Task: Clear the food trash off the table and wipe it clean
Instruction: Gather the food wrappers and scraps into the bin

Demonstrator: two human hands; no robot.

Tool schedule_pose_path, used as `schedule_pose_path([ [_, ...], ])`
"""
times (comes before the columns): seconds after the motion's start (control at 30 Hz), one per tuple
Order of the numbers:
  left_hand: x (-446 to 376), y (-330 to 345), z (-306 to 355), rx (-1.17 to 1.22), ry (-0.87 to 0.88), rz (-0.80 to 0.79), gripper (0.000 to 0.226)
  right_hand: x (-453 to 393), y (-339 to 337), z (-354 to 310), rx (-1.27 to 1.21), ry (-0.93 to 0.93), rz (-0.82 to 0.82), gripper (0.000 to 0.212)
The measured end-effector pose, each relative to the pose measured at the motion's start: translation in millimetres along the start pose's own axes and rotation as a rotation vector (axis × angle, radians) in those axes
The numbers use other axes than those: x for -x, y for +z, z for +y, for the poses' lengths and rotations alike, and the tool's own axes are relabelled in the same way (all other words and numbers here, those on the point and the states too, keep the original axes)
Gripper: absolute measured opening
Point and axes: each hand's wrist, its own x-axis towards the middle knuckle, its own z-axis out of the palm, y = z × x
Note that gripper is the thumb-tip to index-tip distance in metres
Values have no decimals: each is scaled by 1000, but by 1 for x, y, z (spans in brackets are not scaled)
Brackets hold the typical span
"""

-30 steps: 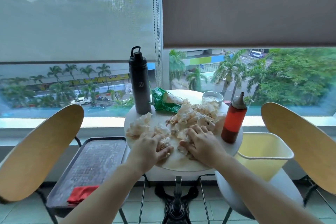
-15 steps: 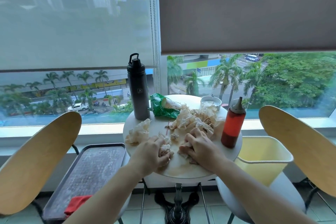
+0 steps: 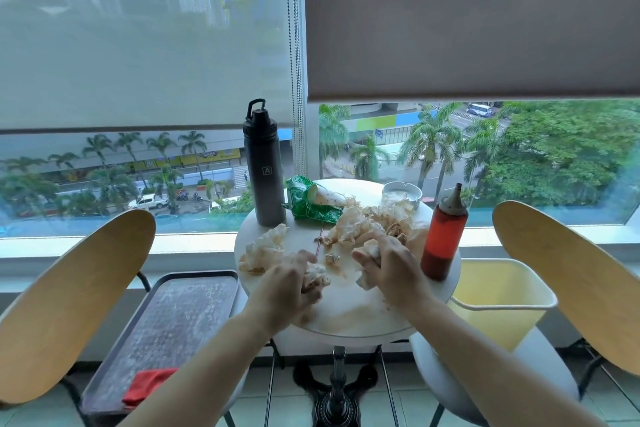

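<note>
A small round white table (image 3: 346, 322) by the window carries crumpled, stained tissues. My left hand (image 3: 287, 288) is closed around a wad of tissue (image 3: 317, 276) near the front. My right hand (image 3: 388, 263) grips another crumpled tissue (image 3: 363, 282) beside it. More used tissues (image 3: 356, 229) pile up behind my right hand, and a separate clump (image 3: 263, 248) lies at the left edge. A green snack wrapper (image 3: 308, 204) lies at the back. Brown smears mark the tabletop near the front.
A black water bottle (image 3: 263, 170) stands at the back left, a red sauce bottle (image 3: 445, 236) at the right edge, a small glass dish (image 3: 401, 192) behind. A yellow bin (image 3: 498, 298) sits on the right chair. A dark tray (image 3: 166, 329) with a red cloth (image 3: 145, 388) rests on the left chair.
Both hands have closed tighter on tissues and drawn them together toward the table's front. The view has tilted down slightly.
</note>
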Motion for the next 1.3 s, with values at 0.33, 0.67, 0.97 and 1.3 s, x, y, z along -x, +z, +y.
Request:
schedule_pose_path([
  [0.33, 0, -1, 2, -21, 0, 65, 37, 0, 2, 5, 149, 190, -33, 42],
  [0.67, -9, -12, 2, 99, -48, 93, 28, 4, -14, -9, 106, 142, 52, 42],
  [0.97, -13, -15, 15, 264, -73, 75, 19, 15, -44, -51, -837, 399, -6, 37],
  [1.3, -18, -4, 47, 373, 49, 15, 23, 44, -59, -42, -848, 421, 53, 42],
])
